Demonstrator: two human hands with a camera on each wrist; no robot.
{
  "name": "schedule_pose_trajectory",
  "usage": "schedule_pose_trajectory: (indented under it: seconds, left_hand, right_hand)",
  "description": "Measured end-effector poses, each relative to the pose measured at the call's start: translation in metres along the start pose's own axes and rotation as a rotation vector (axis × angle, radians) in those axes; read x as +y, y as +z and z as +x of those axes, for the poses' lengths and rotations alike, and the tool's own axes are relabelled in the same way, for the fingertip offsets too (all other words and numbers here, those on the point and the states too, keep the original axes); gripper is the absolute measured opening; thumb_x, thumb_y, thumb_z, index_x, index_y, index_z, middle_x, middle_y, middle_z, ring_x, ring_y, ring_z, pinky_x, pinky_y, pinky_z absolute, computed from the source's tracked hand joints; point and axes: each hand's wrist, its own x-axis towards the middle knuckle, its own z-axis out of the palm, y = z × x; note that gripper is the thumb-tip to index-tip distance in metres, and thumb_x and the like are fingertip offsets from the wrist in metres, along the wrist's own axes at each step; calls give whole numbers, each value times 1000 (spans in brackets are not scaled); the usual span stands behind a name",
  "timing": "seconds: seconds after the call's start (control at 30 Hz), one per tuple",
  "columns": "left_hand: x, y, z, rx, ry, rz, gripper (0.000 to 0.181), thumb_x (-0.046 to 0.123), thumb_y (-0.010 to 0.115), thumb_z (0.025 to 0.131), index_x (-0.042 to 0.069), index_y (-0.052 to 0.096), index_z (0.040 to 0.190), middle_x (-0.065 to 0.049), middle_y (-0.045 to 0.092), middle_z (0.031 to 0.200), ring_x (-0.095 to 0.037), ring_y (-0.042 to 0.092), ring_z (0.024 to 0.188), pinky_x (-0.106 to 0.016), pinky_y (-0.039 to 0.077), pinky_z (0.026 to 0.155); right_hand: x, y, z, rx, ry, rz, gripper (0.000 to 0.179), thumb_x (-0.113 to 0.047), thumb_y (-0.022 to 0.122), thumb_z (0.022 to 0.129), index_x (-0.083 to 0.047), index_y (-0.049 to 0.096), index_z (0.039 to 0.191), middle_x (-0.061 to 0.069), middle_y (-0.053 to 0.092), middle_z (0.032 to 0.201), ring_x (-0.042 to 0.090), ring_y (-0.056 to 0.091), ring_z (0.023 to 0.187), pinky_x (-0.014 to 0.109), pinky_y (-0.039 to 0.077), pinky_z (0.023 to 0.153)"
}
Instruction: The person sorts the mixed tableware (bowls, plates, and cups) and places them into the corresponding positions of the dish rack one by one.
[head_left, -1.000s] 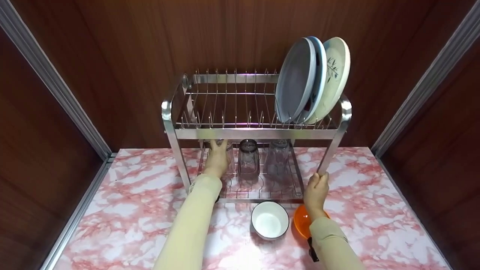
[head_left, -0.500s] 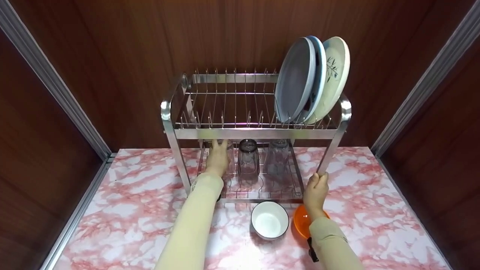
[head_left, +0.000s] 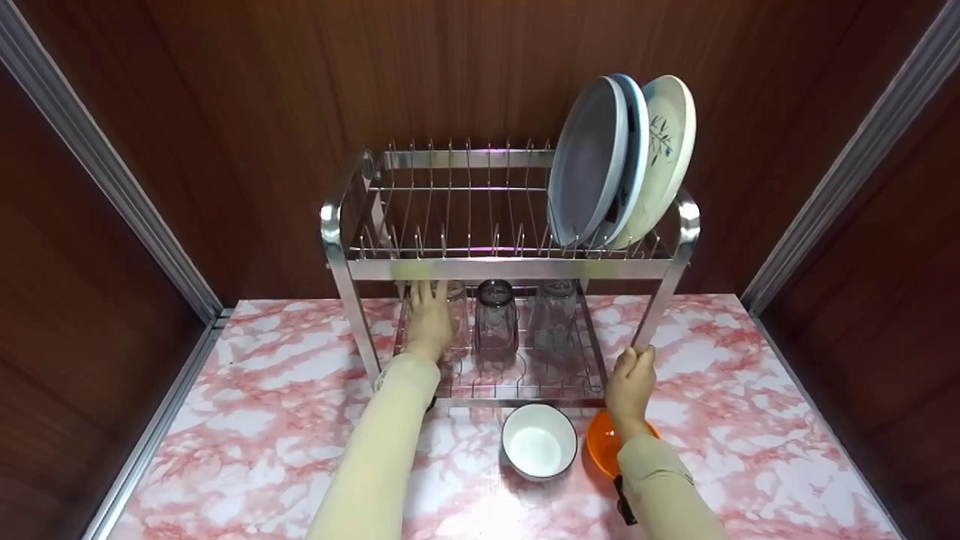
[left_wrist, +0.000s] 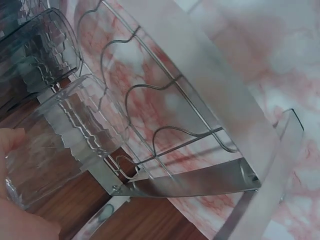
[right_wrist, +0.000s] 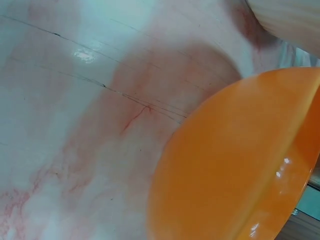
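Observation:
In the head view, my left hand point(head_left: 429, 322) reaches into the lower tier of the metal dish rack point(head_left: 510, 268), its fingers extended beside a clear glass point(head_left: 457, 319). The left wrist view shows that clear glass point(left_wrist: 55, 150) between my thumb and fingers at the left edge; whether they touch it is hard to tell. My right hand point(head_left: 630, 386) grips the rack's right front leg point(head_left: 660, 307) low down, its fingers curled. Under my right wrist lies an orange bowl point(head_left: 602, 444), which fills much of the right wrist view, where the hand itself is out of sight.
A dark-tinted glass point(head_left: 496, 319) and another glass point(head_left: 553, 319) stand upside down on the lower tier. Plates point(head_left: 589, 161) lean upright at the upper tier's right end. A white bowl point(head_left: 540, 441) sits on the marbled table point(head_left: 247, 420) before the rack. Brown panels point(head_left: 465, 67) surround it.
My left hand has shifted slightly left and its fingers have straightened, so more of the clear glass shows. My right hand keeps its grip on the rack leg.

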Motion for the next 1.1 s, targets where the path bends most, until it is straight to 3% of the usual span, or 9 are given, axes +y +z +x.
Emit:
schedule_pose_trajectory:
  seconds: [0.23, 0.37, 0.5, 0.63, 0.83, 0.9, 0.97, 1.03, 1.1]
  left_hand:
    - [5, -7, -15, -13, -17, -76, 80, 10, 67, 78, 16, 22, 144, -16, 9, 153, -34, 6, 142, -52, 37, 102]
    - [1, -10, -34, 4, 40, -121, 85, 15, 69, 78, 19, 18, 146, -11, 6, 153, -33, 6, 142, -50, 36, 103]
    - [-8, -13, -57, 67, 131, -113, 82, 12, 69, 76, 17, 23, 143, -13, 9, 152, -37, 16, 140, -47, 43, 97]
    - [-17, -20, -78, 200, 224, -86, 76, 11, 69, 76, 17, 25, 137, -16, 14, 148, -40, 21, 136, -47, 46, 93]
    - [-34, -27, -98, 543, 339, -100, 63, 7, 69, 73, 11, 32, 124, -18, 23, 137, -40, 29, 128, -48, 43, 98]
    - [-39, -28, -103, 651, 323, -152, 59, 5, 70, 70, 10, 36, 118, -20, 27, 133, -40, 30, 125, -52, 38, 100]
    - [-43, -30, -106, 735, 265, -221, 60, 6, 72, 68, 7, 35, 115, -23, 28, 129, -41, 32, 121, -52, 40, 98]
    - [-46, -32, -105, 770, 166, -344, 64, 6, 74, 68, 5, 32, 117, -26, 26, 130, -42, 34, 119, -51, 40, 98]
    - [-48, -36, -101, 760, 32, -498, 73, 7, 76, 68, 3, 29, 124, -25, 22, 133, -40, 34, 121, -48, 39, 102]
  right_hand:
    - [-2, -1, 0, -5, 7, -19, 49, -45, 30, 96, 3, 41, 91, 2, 41, 65, 15, 38, 58, 32, 33, 57]
    - [-3, -2, -1, -19, 16, -21, 54, -50, 28, 93, 2, 41, 91, 0, 40, 65, 12, 37, 57, 30, 32, 56]
    - [-3, -1, -2, -29, 17, -17, 56, -51, 27, 93, 3, 40, 92, -1, 39, 65, 15, 37, 57, 28, 31, 56]
    - [-1, -1, -1, -32, 17, -12, 54, -49, 28, 94, 3, 40, 91, -1, 39, 64, 15, 37, 57, 28, 31, 56]
    - [-2, -2, -1, -38, 38, -37, 34, -29, 34, 98, 4, 40, 92, 5, 43, 67, 17, 39, 60, 29, 34, 58]
    - [-3, -1, -1, -38, 48, -38, 33, -28, 34, 98, 4, 40, 93, 6, 43, 66, 18, 40, 60, 31, 34, 58]
    - [-4, -1, -2, -41, 53, -34, 38, -32, 32, 98, 4, 39, 93, 6, 43, 66, 19, 40, 60, 31, 34, 58]
    - [-4, -1, -2, -36, 50, -27, 43, -37, 31, 97, 5, 39, 93, 6, 42, 66, 21, 40, 60, 33, 34, 58]
    - [-4, 0, -1, -30, 39, -21, 49, -43, 29, 96, 5, 39, 92, 5, 40, 65, 22, 39, 61, 34, 33, 58]
